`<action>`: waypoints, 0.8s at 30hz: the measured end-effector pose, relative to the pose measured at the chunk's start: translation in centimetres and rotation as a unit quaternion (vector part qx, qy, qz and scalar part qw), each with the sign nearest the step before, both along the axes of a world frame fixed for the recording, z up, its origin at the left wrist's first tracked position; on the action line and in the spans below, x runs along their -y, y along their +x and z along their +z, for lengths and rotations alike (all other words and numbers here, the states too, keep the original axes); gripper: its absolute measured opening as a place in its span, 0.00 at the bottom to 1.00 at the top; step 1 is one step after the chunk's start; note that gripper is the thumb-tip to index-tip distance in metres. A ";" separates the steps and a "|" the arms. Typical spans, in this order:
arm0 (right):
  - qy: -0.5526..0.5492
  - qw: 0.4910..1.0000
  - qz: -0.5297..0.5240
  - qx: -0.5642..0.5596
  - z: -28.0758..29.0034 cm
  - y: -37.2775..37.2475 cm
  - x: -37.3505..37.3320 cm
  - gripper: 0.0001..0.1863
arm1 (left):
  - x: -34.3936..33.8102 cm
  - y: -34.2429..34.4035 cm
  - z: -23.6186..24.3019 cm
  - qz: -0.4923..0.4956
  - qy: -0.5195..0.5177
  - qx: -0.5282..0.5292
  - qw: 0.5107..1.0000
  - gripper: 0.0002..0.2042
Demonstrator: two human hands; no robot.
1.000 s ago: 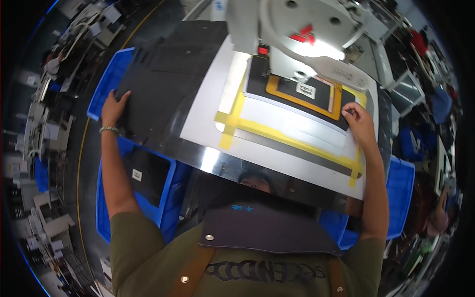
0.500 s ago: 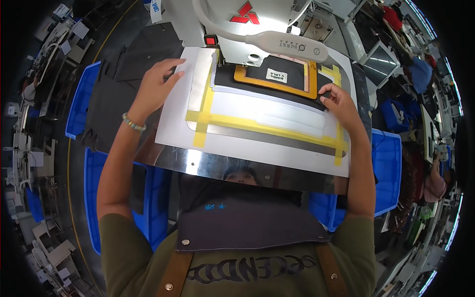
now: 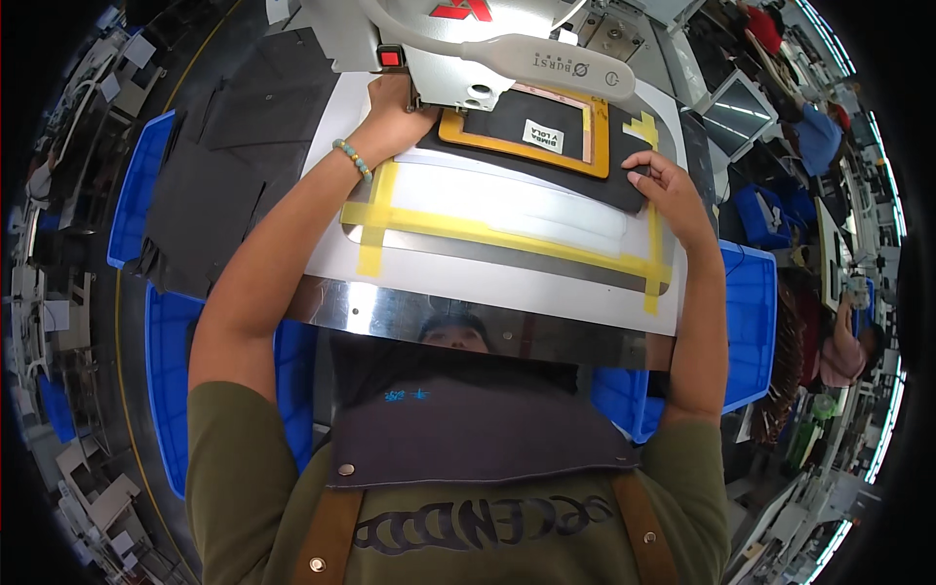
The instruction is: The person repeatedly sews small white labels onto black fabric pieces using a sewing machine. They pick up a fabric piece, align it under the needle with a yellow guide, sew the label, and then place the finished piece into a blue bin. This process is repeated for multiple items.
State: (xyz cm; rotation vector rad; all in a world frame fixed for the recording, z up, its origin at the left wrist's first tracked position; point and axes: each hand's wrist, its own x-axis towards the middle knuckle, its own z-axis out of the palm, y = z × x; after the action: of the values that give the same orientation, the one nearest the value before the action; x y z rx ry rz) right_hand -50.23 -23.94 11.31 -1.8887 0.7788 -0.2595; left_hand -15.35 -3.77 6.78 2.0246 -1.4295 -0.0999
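Observation:
Under the white sewing machine head [image 3: 448, 58] lies a black fabric panel [image 3: 546, 175], with an orange-yellow rectangular frame [image 3: 526, 151] on top. A small white label [image 3: 543, 136] shows inside the frame. My left hand [image 3: 395, 112] reaches in beside the machine head, at the panel's left end. Its fingers are mostly hidden, so any grip cannot be made out. At the panel's right edge, my right hand [image 3: 675, 195] has bent fingers, with thumb and forefinger slightly apart, touching the black material. Beneath lies a white sheet [image 3: 468, 190] bordered with yellow tape [image 3: 487, 232].
A shiny metal plate [image 3: 478, 336] forms the near work edge. Dark fabric pieces [image 3: 210, 195] are heaped at the left. Blue bins [image 3: 751, 322] stand on both sides. A grey handheld-shaped lamp [image 3: 551, 66] hangs over the work. Other people work at the far right.
My left hand has moved right and inward, from above the white board to beside the machine head. My right hand stays at the panel's edge. The whole view has shifted slightly.

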 end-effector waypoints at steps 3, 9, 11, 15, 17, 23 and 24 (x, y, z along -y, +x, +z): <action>-0.329 0.944 0.011 0.004 0.6 1.1 -2.0 0.07 | -0.8 0.8 -1.3 -0.033 -0.164 -0.061 0.984 0.10; -0.367 0.910 0.176 0.085 1.1 2.0 -7.1 0.09 | -8.8 4.6 3.1 0.060 -0.068 -0.318 0.944 0.06; -0.333 0.918 0.199 0.085 0.5 2.9 -8.6 0.10 | -14.1 3.8 4.6 0.074 -0.096 -0.311 0.943 0.06; -0.306 0.935 0.168 0.056 -0.3 3.4 -8.6 0.09 | -25.4 0.0 7.9 0.144 -0.214 -0.370 0.893 0.08; -0.290 0.944 0.152 0.049 -0.3 3.4 -8.9 0.07 | -31.5 -1.2 8.3 0.193 -0.233 -0.384 0.872 0.08; -0.277 0.950 0.131 0.056 -1.1 3.2 -9.3 0.05 | -53.3 0.1 -1.9 0.501 -0.080 -0.253 0.824 0.14; -0.274 0.951 0.131 0.056 -1.1 3.1 -9.4 0.04 | -55.6 0.1 -4.1 0.557 0.009 -0.196 0.807 0.16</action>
State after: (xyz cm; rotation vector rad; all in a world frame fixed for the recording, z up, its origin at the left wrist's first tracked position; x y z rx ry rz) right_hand -47.13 -14.52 10.17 -2.4479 0.3902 -0.4446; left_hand -15.28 51.86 2.71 2.3508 0.1396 -0.0162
